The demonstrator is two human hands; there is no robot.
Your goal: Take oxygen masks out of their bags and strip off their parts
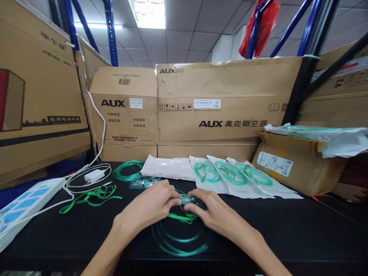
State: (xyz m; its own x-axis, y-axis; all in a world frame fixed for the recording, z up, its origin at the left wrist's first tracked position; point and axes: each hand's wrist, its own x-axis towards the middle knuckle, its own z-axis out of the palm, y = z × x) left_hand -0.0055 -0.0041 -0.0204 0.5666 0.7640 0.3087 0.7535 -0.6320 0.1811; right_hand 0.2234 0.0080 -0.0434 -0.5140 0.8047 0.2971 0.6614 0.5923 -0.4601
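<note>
My right hand [211, 209] is wrapped round a translucent green oxygen mask [198, 202], largely covered by the fingers. A clear tubular connector [186, 200] points left from the mask, and the fingertips of my left hand [159, 202] pinch its end. Just beneath the hands hangs a flat green elastic strap [180, 217]. A loose coil of green tubing [179, 253] lies on the black table in front of me, partly hidden by my hands. Behind my left hand rests a clear plastic piece in a bag [143, 183].
Sealed pouches [231, 173] with coiled tubing and a white packet [167, 167] line the back. Another tubing coil [128, 171], green straps [91, 196], a white adapter [94, 175] and a power strip [27, 209] are left. A carton [301, 168] bearing pouches stands right.
</note>
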